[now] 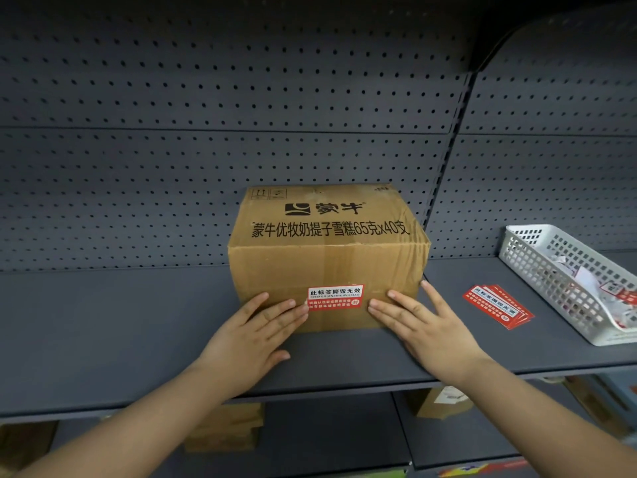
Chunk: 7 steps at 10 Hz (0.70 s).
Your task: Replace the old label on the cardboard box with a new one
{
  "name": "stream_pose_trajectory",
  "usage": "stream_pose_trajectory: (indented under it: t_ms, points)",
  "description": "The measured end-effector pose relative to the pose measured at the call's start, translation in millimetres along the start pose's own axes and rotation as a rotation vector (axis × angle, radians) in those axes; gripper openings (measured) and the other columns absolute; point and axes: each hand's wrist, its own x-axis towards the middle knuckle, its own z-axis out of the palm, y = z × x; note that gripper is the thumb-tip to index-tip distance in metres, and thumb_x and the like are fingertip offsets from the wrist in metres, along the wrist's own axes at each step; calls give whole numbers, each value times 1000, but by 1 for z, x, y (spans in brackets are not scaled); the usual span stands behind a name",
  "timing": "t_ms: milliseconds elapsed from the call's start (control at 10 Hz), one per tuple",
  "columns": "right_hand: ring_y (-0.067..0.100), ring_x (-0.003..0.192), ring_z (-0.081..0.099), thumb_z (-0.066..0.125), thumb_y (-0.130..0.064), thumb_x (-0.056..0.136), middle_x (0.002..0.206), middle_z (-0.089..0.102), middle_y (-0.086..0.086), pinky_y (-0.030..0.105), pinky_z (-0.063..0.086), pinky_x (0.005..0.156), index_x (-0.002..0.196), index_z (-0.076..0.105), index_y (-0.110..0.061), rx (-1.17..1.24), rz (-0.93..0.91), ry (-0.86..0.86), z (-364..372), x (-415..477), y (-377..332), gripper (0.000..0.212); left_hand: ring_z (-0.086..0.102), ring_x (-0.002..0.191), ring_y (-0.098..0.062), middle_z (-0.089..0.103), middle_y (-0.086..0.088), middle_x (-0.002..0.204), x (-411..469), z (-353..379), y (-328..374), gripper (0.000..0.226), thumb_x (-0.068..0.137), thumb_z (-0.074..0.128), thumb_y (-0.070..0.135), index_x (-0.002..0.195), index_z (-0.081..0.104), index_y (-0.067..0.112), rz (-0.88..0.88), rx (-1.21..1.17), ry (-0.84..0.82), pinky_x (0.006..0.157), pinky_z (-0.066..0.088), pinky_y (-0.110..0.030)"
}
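Observation:
A brown cardboard box (327, 257) with black printed characters stands on the grey shelf (120, 332), in the middle of the view. A red and white label (335, 297) is stuck low on its front face. My left hand (256, 334) lies flat against the box front just left of the label, fingers spread and fingertips at the label's edge. My right hand (418, 326) lies flat just right of the label, fingers apart. Neither hand holds anything. A small stack of red labels (498, 306) lies on the shelf to the right of the box.
A white plastic mesh basket (537, 260) with peeled paper scraps sits at the right end of the shelf. A grey pegboard wall (206, 150) rises behind the box. More cardboard boxes (224, 429) stand on the lower shelf.

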Motion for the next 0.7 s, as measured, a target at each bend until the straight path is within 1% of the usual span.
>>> stream_pose_trajectory:
  t_ms: [100, 200, 300, 400, 500, 600, 700]
  points:
    - [18, 144, 12, 56, -18, 83, 161, 2, -9, 56, 0, 117, 151, 13, -20, 38, 25, -44, -6, 0, -1, 80, 18, 140, -16, 25, 2, 153, -2, -3, 1, 65, 93, 21, 50, 148, 23, 15, -16, -10, -2, 116, 4, -46]
    - [19, 146, 17, 60, -17, 80, 159, 14, -6, 58, 3, 115, 151, 13, -19, 52, 30, -111, -15, 0, -2, 85, 9, 142, -17, 17, 3, 156, -3, -7, 8, 64, 94, 14, 49, 149, 18, 15, -64, 11, -53, 116, -1, -48]
    - [19, 146, 3, 56, -19, 83, 160, 9, -5, 59, -4, 116, 152, 5, -19, 82, 37, -177, -21, 0, -1, 85, -2, 143, -19, 7, 3, 158, -6, -14, 14, 63, 95, 9, 47, 150, 9, 16, -115, 54, -103, 115, -7, -51]
    - [22, 142, -22, 47, -22, 90, 156, -23, -4, 60, -16, 113, 149, -15, -19, 96, 35, -241, -29, -2, -7, 85, 11, 144, -21, 18, 0, 157, -6, -28, 31, 63, 95, 17, 48, 149, 21, 16, -173, -11, -108, 113, 7, -60]
    - [23, 136, -35, 39, -25, 95, 146, -41, -4, 58, -15, 114, 145, -25, -17, 141, 90, -272, -40, -5, -14, 82, 33, 139, -23, 40, -2, 149, -2, -42, 50, 60, 93, 24, 45, 146, 31, 18, -271, -81, -64, 109, 22, -61]
    - [23, 146, -16, 36, -30, 97, 157, -22, -3, 51, 3, 119, 151, -5, -17, 366, 179, -365, -64, -7, -23, 69, 50, 125, -21, 59, 2, 133, -4, -58, 64, 51, 93, 34, 34, 143, 37, 26, -424, -357, 39, 109, 28, -45]
    - [25, 134, 41, 45, -35, 94, 149, 43, 4, 41, 43, 103, 139, 42, -23, 754, 377, -351, -92, -20, -13, 46, 56, 113, -14, 62, 9, 124, -12, -75, 67, 44, 91, 50, 40, 135, 46, 35, -633, -783, 120, 96, 44, -34]
